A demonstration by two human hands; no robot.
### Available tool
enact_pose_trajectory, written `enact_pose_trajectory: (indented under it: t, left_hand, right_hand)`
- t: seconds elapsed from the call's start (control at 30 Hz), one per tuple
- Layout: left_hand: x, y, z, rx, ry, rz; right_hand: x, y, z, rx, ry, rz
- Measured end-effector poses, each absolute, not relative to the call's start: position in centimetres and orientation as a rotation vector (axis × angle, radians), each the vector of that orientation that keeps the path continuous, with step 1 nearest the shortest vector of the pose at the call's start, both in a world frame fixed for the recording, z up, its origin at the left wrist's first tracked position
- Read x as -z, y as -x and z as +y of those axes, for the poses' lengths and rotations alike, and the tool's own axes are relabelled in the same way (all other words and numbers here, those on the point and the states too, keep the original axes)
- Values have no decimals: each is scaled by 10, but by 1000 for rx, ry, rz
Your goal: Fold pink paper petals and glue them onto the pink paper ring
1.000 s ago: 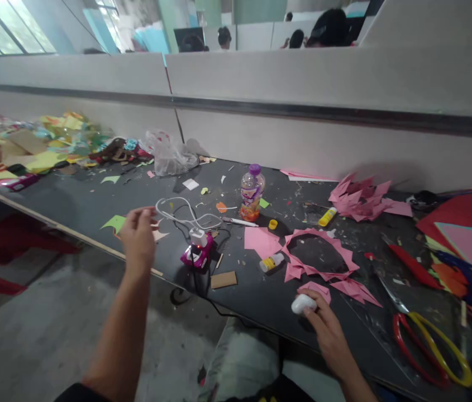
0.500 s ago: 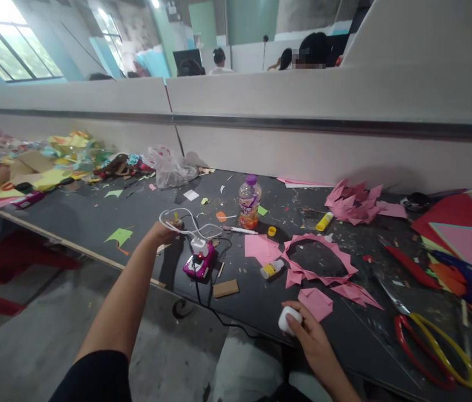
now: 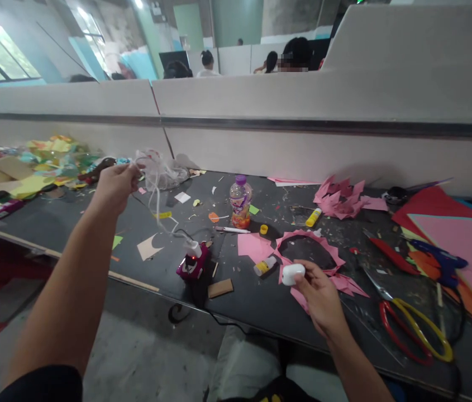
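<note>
My left hand (image 3: 119,181) is raised over the table, fingers pinched on a white charging cable (image 3: 158,206). The cable hangs down to a white plug (image 3: 192,248) in a purple power strip (image 3: 194,263) with a red light. In my right hand (image 3: 317,290) is a small white earbud case (image 3: 293,274), gripped between thumb and fingers in front of a pink folded-paper ring (image 3: 342,261). A glue bottle (image 3: 265,266) lies on its side left of the ring, near a pink paper sheet (image 3: 254,247).
A juice bottle (image 3: 240,204) stands mid-table. Scissors (image 3: 414,329) and a blue glue gun (image 3: 439,258) lie at right by coloured paper (image 3: 456,240). A black cord (image 3: 236,324) runs along the front edge. A plastic bag (image 3: 168,173) lies at the back; paper scraps are scattered about.
My left hand has moved left and up, pulling the white cable out from its coil above the power strip. My right hand has lifted the earbud case toward the paper ring.
</note>
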State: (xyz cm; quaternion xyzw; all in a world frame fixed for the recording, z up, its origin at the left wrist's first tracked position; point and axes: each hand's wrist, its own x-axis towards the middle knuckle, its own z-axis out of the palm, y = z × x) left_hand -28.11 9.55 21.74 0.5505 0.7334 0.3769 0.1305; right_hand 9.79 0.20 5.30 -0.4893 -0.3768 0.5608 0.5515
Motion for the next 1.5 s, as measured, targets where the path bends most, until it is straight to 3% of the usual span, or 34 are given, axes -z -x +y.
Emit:
enact_pose_trajectory:
  t: [0.1, 0.27, 0.43, 0.63, 1.2, 1.5]
  left_hand:
    - [-217, 235, 81, -984, -1823, 2117]
    - [-175, 163, 61, -522, -2079, 1570]
    - [-134, 139, 54, -551, -2043, 1328]
    - [-128, 142, 40, -451, -2003, 1065]
    - [-114, 140, 40, -455, -1623, 1124]
    - [-117, 141, 39, -433, -1457, 1148]
  right_hand:
    - [-75, -79, 14, -1404, 991, -760]
    - [-93, -47, 31, -1542, 777, -658]
    - [-79, -32, 39, -1592, 757, -562]
    - [-62, -19, 42, -1567, 821, -722]
    - [-55, -15, 58, -1215, 1005, -1430]
    - [-58, -11, 55, -1212, 946, -1450]
